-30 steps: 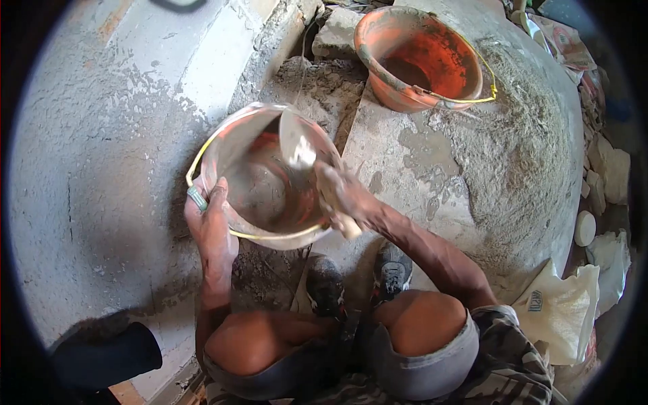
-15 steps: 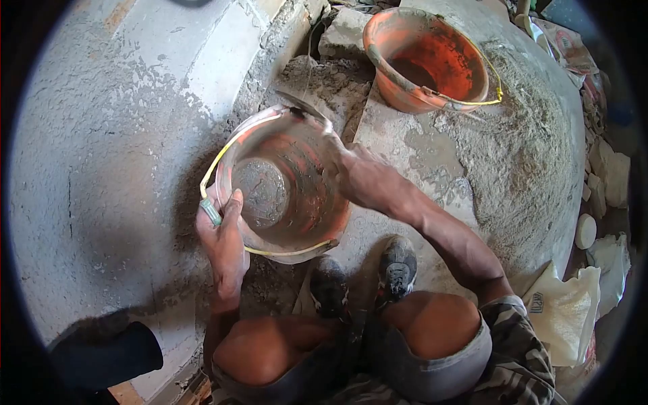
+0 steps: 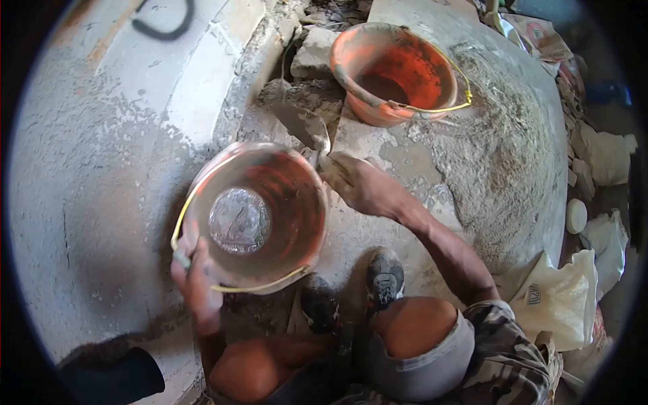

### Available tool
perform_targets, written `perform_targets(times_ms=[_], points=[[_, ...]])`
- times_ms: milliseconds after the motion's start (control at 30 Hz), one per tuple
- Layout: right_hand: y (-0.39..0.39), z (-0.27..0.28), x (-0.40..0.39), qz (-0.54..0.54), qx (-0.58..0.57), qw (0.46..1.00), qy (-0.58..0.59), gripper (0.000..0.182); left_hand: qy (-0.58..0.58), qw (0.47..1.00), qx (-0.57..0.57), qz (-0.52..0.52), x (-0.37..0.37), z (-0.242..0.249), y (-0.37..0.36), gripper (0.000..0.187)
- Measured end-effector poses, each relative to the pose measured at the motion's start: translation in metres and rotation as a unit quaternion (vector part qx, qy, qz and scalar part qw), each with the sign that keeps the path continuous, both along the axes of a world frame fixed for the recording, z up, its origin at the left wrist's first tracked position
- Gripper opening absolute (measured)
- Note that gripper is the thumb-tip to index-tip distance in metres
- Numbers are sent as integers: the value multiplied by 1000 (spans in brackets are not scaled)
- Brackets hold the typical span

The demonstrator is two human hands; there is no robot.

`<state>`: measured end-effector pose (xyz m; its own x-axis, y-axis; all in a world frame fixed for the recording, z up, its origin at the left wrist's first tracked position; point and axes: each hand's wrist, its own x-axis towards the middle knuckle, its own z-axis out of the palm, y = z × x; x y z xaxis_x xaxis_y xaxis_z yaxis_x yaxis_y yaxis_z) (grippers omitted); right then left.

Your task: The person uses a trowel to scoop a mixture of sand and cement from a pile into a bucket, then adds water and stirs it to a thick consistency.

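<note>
My left hand (image 3: 196, 280) is closed on the near left rim of an orange bucket (image 3: 291, 216), thumb inside and fingers outside. Grey mortar smears coat the bucket's inner wall, and its round bottom looks wet. A yellow wire handle hangs around the rim, with a greenish grip by my left fingers. In my right hand (image 3: 361, 185) is a trowel (image 3: 298, 125), its handle wrapped by my fingers. The trowel's grey, mortar-coated blade points away to the left, just beyond the bucket's far rim.
Another orange bucket (image 3: 378, 111) with a yellow handle stands farther off. Beside it spreads a grey mortar pile (image 3: 503, 148). A rough plastered wall (image 3: 101, 202) rises at left. White sacks (image 3: 557, 297) and rubble lie at right; my shoes (image 3: 386, 277) are below the near bucket.
The trowel has moved from the bucket's far rim to just outside it, and its blade now shows broadly. The held bucket is turned, showing more of its bottom. The whole view has shifted.
</note>
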<state>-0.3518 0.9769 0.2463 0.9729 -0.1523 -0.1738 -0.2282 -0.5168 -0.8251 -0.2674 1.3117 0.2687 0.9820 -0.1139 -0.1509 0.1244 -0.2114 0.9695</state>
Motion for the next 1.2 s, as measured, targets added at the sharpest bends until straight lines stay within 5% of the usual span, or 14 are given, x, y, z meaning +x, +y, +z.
perform_targets(times_ms=[100,167,200,233,300,333,400,467,500,667,867,933,1133,1200], points=[[-18,34,-29,-106,40,993,-10,38,49,990,-130,28,-12,8,30,44],[-46,15,-44,-218,18,964,-150,39,85,982,-161,59,-16,4,57,44],[-53,10,-40,-278,89,900,-324,40,121,970,-188,93,-21,1,66,44],[-76,24,-52,-315,-14,927,-204,36,120,970,-192,89,-30,-5,74,44],[-105,23,-59,-428,50,880,-199,27,120,986,-36,110,-44,-18,88,44],[-128,7,-63,-475,2,862,-177,30,120,986,-37,107,-47,-27,95,44],[-154,-10,-69,-493,-76,852,-159,36,-46,996,-22,-72,-47,-39,99,40],[-165,-22,-64,-548,-35,827,-122,43,68,989,-126,19,-38,-39,79,40],[-172,-37,-59,-557,-50,819,-126,48,182,951,-222,114,-36,-37,70,39],[-183,-67,-35,-579,33,792,-192,61,152,961,-218,71,-27,-49,56,32],[-184,-47,-10,-595,51,782,-179,36,154,971,-166,75,-27,-72,86,26],[-195,-45,0,-567,186,767,-238,35,141,971,-170,90,-32,-59,63,24],[-237,-47,62,-567,129,772,-257,20,202,963,-140,110,-41,-46,41,27],[-249,-44,88,-563,136,774,-257,17,117,990,-64,50,-45,-43,41,27]])
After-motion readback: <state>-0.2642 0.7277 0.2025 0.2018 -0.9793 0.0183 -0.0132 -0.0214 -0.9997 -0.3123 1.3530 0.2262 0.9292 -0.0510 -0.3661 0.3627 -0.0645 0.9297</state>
